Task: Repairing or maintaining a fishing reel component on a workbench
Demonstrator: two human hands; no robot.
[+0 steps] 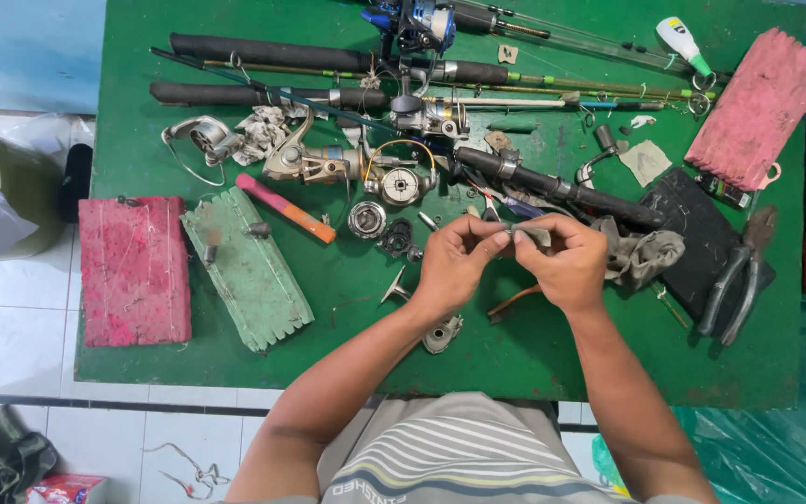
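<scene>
Grey and small, the metal part (pixel 526 233) sits pinched between my left hand (pixel 456 264) and my right hand (pixel 566 263), both clamped on it just above the green counter (pixel 347 280). It looks light, stiff and perhaps greasy, so I judge fingertip grips at its ends safest, near the dismantled reel (pixel 398 184) and rag (pixel 641 254).

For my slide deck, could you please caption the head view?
Both hands, left hand and right hand, pinch a small grey part above a green table strewn with fishing rods and reel pieces.
</scene>
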